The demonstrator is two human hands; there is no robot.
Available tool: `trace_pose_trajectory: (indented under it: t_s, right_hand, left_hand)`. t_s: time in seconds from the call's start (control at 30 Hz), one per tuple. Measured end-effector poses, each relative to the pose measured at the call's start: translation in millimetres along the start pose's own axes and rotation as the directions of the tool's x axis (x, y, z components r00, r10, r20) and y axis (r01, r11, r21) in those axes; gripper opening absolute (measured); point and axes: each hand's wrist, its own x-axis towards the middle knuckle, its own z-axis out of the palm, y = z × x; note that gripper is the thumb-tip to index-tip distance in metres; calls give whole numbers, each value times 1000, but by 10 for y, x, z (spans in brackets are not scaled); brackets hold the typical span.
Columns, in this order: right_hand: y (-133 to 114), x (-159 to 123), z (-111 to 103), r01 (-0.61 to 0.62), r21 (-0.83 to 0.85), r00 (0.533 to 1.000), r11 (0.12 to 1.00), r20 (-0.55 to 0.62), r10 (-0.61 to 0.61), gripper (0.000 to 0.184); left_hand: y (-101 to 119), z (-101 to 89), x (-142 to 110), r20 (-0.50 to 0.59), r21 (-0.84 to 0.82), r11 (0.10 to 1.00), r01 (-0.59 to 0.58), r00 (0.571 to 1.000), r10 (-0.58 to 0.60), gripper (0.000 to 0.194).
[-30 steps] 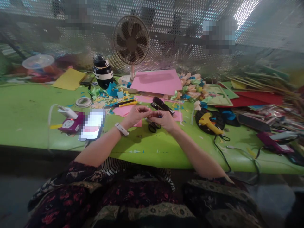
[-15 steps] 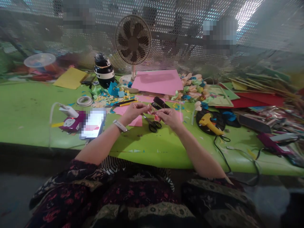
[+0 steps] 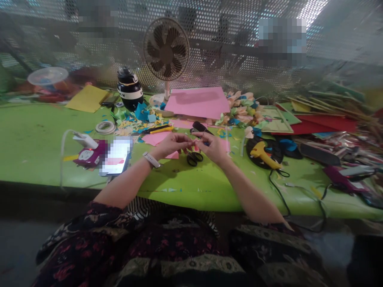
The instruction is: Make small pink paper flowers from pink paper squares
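Observation:
Between my two hands is a small pink piece of paper [image 3: 196, 146], mostly covered by fingers. My left hand [image 3: 172, 144] pinches its left side with thumb and forefinger, a pale watch band on the wrist. On the other side, my right hand [image 3: 214, 148] is closed on the same piece, fingertips meeting those of the left. Black-handled scissors [image 3: 194, 159] lie on the green table just below the fingers, their blades partly hidden. Pink paper sheets [image 3: 155, 138] lie under and beside my left hand. Behind the right hand rests a black object [image 3: 200, 127] I cannot identify.
A yellow glue gun [image 3: 265, 154] rests on a black round base at right, its cord trailing forward. At left are a phone [image 3: 117, 156], a purple power adapter [image 3: 91, 153] and a tape roll [image 3: 105, 127]. Paper scraps, a bottle [image 3: 131, 92] and a fan [image 3: 166, 50] stand behind.
My hands have drawn closer together, and the fingertips now meet around the pink paper. The right fingers have curled over it and hide more of it.

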Motion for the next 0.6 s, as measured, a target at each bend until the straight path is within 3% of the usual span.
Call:
trace_pose_trajectory:
  t_s: [0.13,0.37,0.47,0.6]
  right_hand:
    - [43,-1,9,14,-36,999,999,-44,-15,37]
    - [132,71,-89,-69,-16,976,997,-210,64,43]
    - [128,93,-146,-100,-60,975,993,-203,86,46]
    - [58,51,-190,-89,-128,993,988,-92,77,57]
  left_hand:
    - [-33,-11,11,-4,-16,1000,25,1000,-25,36]
    - [-68,-46,14,-16,-80,994,72,997,-73,26]
    - [-68,-47,14,-19,-119,986,114,993,-117,25]
    - [-90,-41,24,-75,-185,977,110,989,-125,25]
